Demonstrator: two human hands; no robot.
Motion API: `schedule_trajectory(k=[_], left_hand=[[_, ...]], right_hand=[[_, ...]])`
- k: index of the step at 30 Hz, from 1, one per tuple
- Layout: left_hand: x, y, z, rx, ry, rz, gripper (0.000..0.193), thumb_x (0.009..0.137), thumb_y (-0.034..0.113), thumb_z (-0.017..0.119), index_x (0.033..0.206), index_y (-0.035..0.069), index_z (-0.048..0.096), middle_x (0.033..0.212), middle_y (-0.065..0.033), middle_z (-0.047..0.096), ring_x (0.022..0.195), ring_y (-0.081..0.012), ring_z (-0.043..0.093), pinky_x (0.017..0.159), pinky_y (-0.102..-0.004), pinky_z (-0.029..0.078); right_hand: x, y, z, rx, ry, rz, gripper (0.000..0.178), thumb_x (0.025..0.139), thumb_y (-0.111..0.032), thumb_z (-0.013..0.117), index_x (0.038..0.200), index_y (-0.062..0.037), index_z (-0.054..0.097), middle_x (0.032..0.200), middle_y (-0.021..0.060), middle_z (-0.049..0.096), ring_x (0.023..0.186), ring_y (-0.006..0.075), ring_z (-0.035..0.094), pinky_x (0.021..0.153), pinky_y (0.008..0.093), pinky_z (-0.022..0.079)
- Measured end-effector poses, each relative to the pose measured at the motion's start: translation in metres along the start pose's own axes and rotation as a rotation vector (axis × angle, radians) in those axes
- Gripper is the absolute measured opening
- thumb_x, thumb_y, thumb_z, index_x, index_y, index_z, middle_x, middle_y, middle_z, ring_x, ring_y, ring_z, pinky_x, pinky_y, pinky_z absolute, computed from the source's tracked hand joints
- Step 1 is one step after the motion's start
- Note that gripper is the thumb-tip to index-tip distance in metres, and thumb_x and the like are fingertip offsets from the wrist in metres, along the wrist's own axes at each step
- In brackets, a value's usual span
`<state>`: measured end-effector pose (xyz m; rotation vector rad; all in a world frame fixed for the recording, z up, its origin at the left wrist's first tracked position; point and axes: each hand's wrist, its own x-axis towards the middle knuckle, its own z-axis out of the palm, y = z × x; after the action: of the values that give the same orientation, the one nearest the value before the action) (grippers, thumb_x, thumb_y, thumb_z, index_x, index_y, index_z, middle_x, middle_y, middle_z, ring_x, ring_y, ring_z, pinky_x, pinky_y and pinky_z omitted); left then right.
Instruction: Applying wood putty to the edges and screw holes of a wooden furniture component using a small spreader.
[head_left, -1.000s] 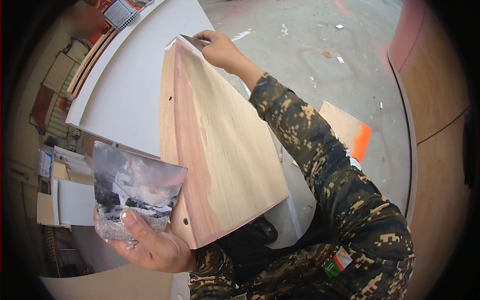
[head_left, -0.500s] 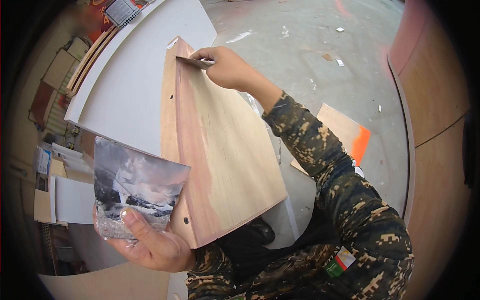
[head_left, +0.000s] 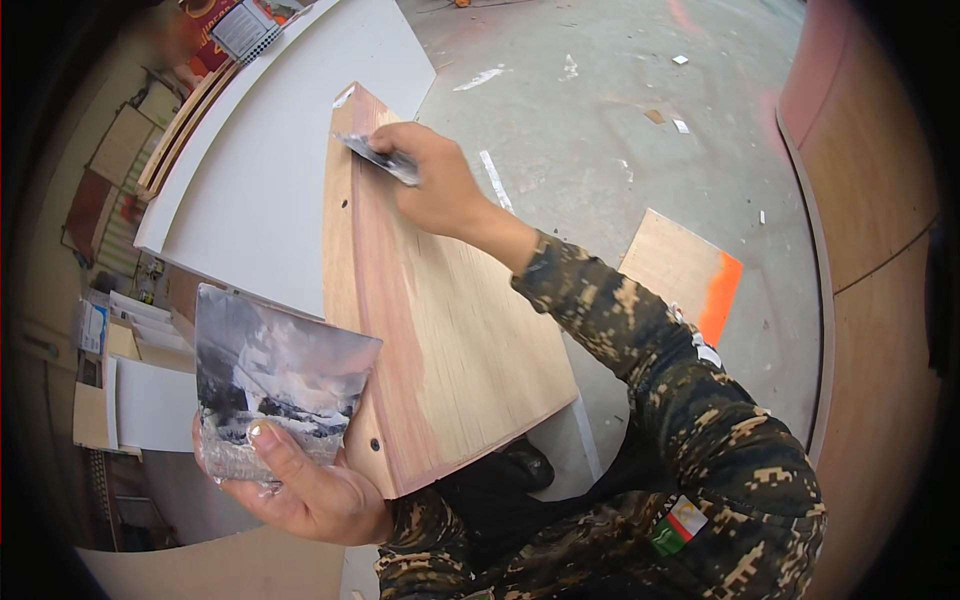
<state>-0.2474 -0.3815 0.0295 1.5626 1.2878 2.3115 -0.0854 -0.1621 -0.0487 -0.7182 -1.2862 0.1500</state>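
Head view: wooden panel (head_left: pixel 485 330) before the wearer, both hands occupied.
Left hand (head_left: pixel 310 495) is closed on the lower edge of a paste-smeared square plate (head_left: pixel 290 365), thumb on its face, other fingers mostly hidden behind; the plate overlaps the panel's lower left side in view. Right hand (head_left: pixel 440 185) is closed, pinching a thin flat scraper (head_left: pixel 385 162) over the panel's upper end; whether the blade touches the wood cannot be told. The panel stands tilted, its narrow side marked by two dark spots (head_left: pixel 375 444) and a reddish band along the adjoining face. A white panel (head_left: pixel 275 150) lies beyond, left; an orange-edged board (head_left: pixel 675 265) rests on the floor (head_left: pixel 590 130), right.
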Motion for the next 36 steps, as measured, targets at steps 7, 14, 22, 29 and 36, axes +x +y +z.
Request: schedule_trajectory(k=[7,14,22,29,36], left_hand=[[-0.001,0.001,-0.004,-0.004,-0.034,0.006,0.047,0.1,0.018,0.055,0.136,-0.01,0.042,0.122,-0.022,0.053,0.111,-0.0284,0.056,0.095,-0.0365,0.046],[-0.001,0.003,0.001,-0.014,-0.051,0.0,0.047,0.1,0.018,0.054,0.137,-0.01,0.042,0.124,-0.0225,0.053,0.112,-0.0283,0.055,0.096,-0.0363,0.046],[0.0,-0.001,-0.008,-0.058,-0.066,-0.019,0.051,0.101,0.015,0.057,0.142,-0.009,0.04,0.137,-0.0221,0.051,0.122,-0.0249,0.054,0.103,-0.0352,0.046],[-0.001,0.0,-0.005,-0.077,-0.044,-0.031,0.05,0.1,0.014,0.058,0.142,-0.009,0.041,0.137,-0.0222,0.052,0.121,-0.0247,0.055,0.103,-0.0349,0.046],[-0.001,0.005,-0.001,-0.055,-0.038,-0.02,0.048,0.101,0.015,0.055,0.14,-0.009,0.041,0.131,-0.0222,0.052,0.117,-0.026,0.055,0.1,-0.0355,0.046]], right_hand=[[0.061,0.038,-0.015,0.05,-0.037,0.377,0.044,0.078,0.002,0.049,0.116,-0.0036,0.07,0.1,0.0175,0.072,0.09,0.0311,0.068,0.082,0.0357,0.053],[0.074,0.028,-0.011,0.037,-0.349,0.641,0.05,0.081,0.007,0.042,0.123,-0.0024,0.068,0.113,0.0163,0.069,0.098,0.0232,0.061,0.08,0.0306,0.049],[0.022,-0.027,-0.035,0.097,-0.433,0.612,0.047,0.082,0.004,0.047,0.125,-0.0007,0.066,0.112,0.0198,0.069,0.092,0.0261,0.064,0.078,0.0346,0.052],[0.015,-0.035,-0.058,0.051,-0.344,0.316,0.044,0.073,0.008,0.047,0.11,0.003,0.07,0.102,0.0208,0.07,0.101,0.0337,0.065,0.089,0.0404,0.051],[0.014,0.001,0.003,-0.277,-0.072,0.148,0.031,0.069,0.008,0.056,0.098,0.0035,0.065,0.099,0.0231,0.068,0.097,0.0391,0.063,0.083,0.042,0.051]])
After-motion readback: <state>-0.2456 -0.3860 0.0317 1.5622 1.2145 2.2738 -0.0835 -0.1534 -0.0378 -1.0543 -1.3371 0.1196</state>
